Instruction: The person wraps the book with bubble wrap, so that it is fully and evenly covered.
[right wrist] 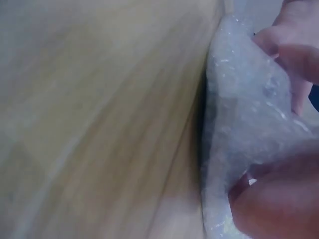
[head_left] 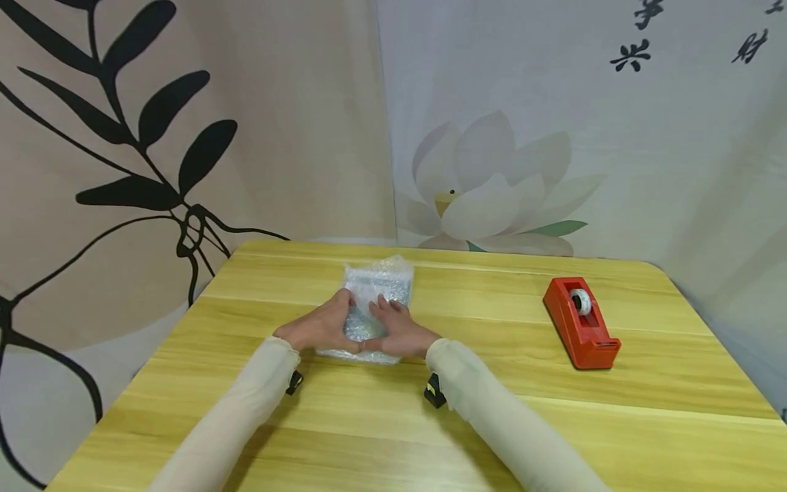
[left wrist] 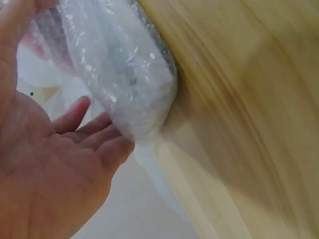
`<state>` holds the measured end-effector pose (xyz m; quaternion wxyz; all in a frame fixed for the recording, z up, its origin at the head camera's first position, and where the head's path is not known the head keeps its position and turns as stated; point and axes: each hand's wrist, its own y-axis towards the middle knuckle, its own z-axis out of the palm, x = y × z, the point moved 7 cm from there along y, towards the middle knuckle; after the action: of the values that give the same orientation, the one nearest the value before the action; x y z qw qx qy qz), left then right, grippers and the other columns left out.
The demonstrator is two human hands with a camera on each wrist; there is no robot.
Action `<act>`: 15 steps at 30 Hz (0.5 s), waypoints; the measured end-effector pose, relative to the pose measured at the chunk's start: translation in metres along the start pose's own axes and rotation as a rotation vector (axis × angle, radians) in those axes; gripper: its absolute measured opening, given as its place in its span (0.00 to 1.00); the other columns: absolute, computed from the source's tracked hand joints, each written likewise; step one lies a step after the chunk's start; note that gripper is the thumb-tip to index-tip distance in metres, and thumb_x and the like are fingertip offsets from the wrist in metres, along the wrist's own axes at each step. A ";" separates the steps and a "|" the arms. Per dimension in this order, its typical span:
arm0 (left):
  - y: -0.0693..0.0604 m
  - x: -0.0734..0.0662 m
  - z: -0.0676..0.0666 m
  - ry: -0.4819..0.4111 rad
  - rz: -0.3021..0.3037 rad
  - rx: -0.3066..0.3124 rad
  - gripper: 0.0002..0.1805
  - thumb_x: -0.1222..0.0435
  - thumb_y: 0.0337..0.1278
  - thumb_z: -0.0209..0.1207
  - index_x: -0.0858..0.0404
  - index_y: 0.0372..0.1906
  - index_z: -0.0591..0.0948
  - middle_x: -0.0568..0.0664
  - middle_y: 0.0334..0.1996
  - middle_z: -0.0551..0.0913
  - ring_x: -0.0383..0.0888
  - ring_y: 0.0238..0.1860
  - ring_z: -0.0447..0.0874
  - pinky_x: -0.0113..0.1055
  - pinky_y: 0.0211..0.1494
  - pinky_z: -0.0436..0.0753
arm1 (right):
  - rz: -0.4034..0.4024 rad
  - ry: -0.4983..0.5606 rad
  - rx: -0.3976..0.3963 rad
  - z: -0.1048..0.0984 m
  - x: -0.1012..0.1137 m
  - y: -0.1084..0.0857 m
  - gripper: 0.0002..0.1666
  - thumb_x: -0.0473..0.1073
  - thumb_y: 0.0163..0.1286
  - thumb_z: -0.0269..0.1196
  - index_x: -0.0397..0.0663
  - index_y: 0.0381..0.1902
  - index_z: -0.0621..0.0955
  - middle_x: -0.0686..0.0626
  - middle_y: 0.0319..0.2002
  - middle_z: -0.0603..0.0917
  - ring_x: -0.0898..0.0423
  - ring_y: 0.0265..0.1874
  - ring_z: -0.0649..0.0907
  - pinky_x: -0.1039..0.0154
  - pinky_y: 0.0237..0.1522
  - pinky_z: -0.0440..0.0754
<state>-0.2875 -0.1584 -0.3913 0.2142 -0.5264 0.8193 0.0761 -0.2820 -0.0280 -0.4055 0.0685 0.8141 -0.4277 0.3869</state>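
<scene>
A bubble-wrapped package (head_left: 393, 277) lies on the table in front of me, its clear wrap crinkled and shiny. What is inside cannot be made out. My left hand (head_left: 322, 324) holds its left side, with bent fingertips touching the wrapped end (left wrist: 144, 94) in the left wrist view. From the other side my right hand (head_left: 402, 331) grips the wrap, thumb pointing toward the left thumb. In the right wrist view the wrap (right wrist: 244, 104) bulges up between fingers at the top right and bottom right. The hands cover part of the package.
A red tape dispenser (head_left: 568, 335) with a small roll of tape stands on the right of the wooden table (head_left: 492, 437). Behind the table hangs a cloth backdrop (head_left: 320, 123) printed with dark leaves, a lotus and characters.
</scene>
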 end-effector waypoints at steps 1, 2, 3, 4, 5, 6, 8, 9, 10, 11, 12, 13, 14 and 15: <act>-0.001 0.000 -0.001 -0.022 0.000 -0.008 0.44 0.51 0.44 0.76 0.69 0.59 0.64 0.56 0.49 0.72 0.46 0.46 0.73 0.41 0.54 0.78 | 0.007 -0.016 0.006 0.001 0.000 0.000 0.55 0.62 0.69 0.61 0.49 0.81 0.47 0.46 0.82 0.36 0.41 0.82 0.37 0.37 0.80 0.45; -0.002 0.000 -0.001 -0.028 0.000 -0.021 0.45 0.50 0.44 0.76 0.68 0.58 0.63 0.57 0.50 0.71 0.46 0.46 0.72 0.40 0.53 0.77 | 0.011 -0.032 0.010 0.002 0.000 0.001 0.55 0.63 0.69 0.61 0.50 0.81 0.47 0.46 0.82 0.35 0.41 0.82 0.37 0.37 0.80 0.45; -0.003 0.000 -0.002 -0.028 -0.011 -0.035 0.46 0.50 0.43 0.77 0.68 0.59 0.63 0.57 0.51 0.69 0.47 0.47 0.71 0.40 0.53 0.77 | 0.012 -0.047 0.013 0.003 0.000 0.001 0.54 0.63 0.70 0.60 0.50 0.81 0.47 0.46 0.82 0.35 0.41 0.82 0.37 0.37 0.80 0.45; -0.004 0.000 -0.003 -0.019 -0.019 -0.057 0.48 0.50 0.41 0.78 0.68 0.60 0.62 0.58 0.53 0.68 0.49 0.49 0.70 0.42 0.54 0.78 | 0.012 -0.061 0.017 0.004 0.000 0.001 0.53 0.63 0.71 0.59 0.50 0.81 0.47 0.46 0.82 0.35 0.41 0.82 0.37 0.37 0.81 0.45; -0.005 -0.001 -0.004 0.006 -0.027 -0.083 0.52 0.48 0.38 0.79 0.67 0.62 0.62 0.60 0.56 0.66 0.51 0.53 0.69 0.42 0.54 0.80 | 0.010 -0.080 0.020 0.004 0.000 0.001 0.53 0.63 0.71 0.59 0.50 0.81 0.48 0.46 0.82 0.35 0.42 0.82 0.37 0.37 0.81 0.44; -0.005 -0.002 -0.007 0.035 -0.025 -0.116 0.55 0.46 0.36 0.79 0.67 0.65 0.62 0.62 0.59 0.64 0.54 0.57 0.67 0.43 0.54 0.82 | 0.009 -0.100 0.022 0.004 0.000 0.000 0.52 0.63 0.71 0.58 0.50 0.81 0.48 0.47 0.82 0.35 0.42 0.82 0.37 0.38 0.81 0.43; -0.005 -0.006 -0.011 0.120 -0.009 -0.170 0.61 0.42 0.30 0.80 0.66 0.70 0.62 0.66 0.68 0.57 0.60 0.67 0.59 0.49 0.59 0.84 | -0.002 -0.150 0.026 0.004 0.001 0.000 0.51 0.63 0.73 0.56 0.49 0.81 0.48 0.46 0.82 0.36 0.41 0.82 0.37 0.39 0.81 0.43; -0.005 -0.008 -0.013 0.161 0.005 -0.187 0.62 0.41 0.29 0.80 0.66 0.71 0.64 0.68 0.70 0.55 0.64 0.71 0.54 0.52 0.61 0.83 | -0.008 -0.174 0.027 0.004 0.002 0.001 0.51 0.63 0.73 0.56 0.49 0.81 0.48 0.45 0.82 0.36 0.41 0.82 0.37 0.39 0.81 0.43; -0.005 -0.010 -0.015 0.203 0.034 -0.198 0.60 0.40 0.28 0.80 0.64 0.70 0.68 0.69 0.73 0.53 0.66 0.75 0.50 0.54 0.63 0.82 | -0.013 -0.202 0.027 0.004 0.003 0.001 0.51 0.63 0.73 0.56 0.48 0.81 0.48 0.44 0.82 0.36 0.40 0.82 0.38 0.39 0.81 0.43; -0.004 -0.012 -0.015 0.232 0.062 -0.195 0.57 0.40 0.30 0.79 0.63 0.68 0.71 0.69 0.75 0.52 0.67 0.77 0.47 0.56 0.65 0.80 | -0.016 -0.229 0.026 0.004 0.004 0.001 0.51 0.63 0.73 0.55 0.48 0.81 0.48 0.43 0.82 0.37 0.40 0.82 0.38 0.39 0.81 0.43; -0.004 -0.014 -0.015 0.250 0.090 -0.182 0.53 0.40 0.32 0.79 0.62 0.66 0.74 0.68 0.76 0.53 0.67 0.78 0.45 0.58 0.68 0.77 | -0.021 -0.254 0.025 0.004 0.005 0.001 0.51 0.64 0.74 0.55 0.48 0.81 0.48 0.42 0.82 0.38 0.39 0.82 0.39 0.39 0.81 0.44; -0.003 -0.015 -0.014 0.254 0.108 -0.155 0.48 0.41 0.35 0.78 0.61 0.64 0.77 0.66 0.77 0.54 0.67 0.79 0.45 0.60 0.70 0.74 | -0.024 -0.280 0.029 0.004 0.005 0.001 0.51 0.64 0.74 0.54 0.48 0.81 0.48 0.41 0.82 0.37 0.38 0.82 0.39 0.39 0.81 0.45; -0.003 -0.015 -0.013 0.245 0.116 -0.125 0.44 0.43 0.38 0.77 0.60 0.62 0.78 0.65 0.77 0.55 0.66 0.79 0.46 0.61 0.71 0.72 | -0.025 -0.296 0.030 0.004 0.006 0.001 0.51 0.65 0.74 0.54 0.48 0.81 0.47 0.41 0.82 0.37 0.38 0.81 0.39 0.38 0.81 0.45; -0.003 -0.014 -0.012 0.229 0.114 -0.091 0.42 0.44 0.41 0.76 0.60 0.62 0.78 0.64 0.77 0.57 0.66 0.80 0.48 0.62 0.72 0.70 | -0.026 -0.308 0.030 0.005 0.006 0.001 0.51 0.65 0.74 0.53 0.49 0.81 0.47 0.41 0.82 0.37 0.37 0.81 0.39 0.37 0.81 0.46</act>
<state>-0.2834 -0.1522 -0.3747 0.0903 -0.4936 0.8626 0.0647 -0.2779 -0.0348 -0.4047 -0.0053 0.8701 -0.4168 0.2630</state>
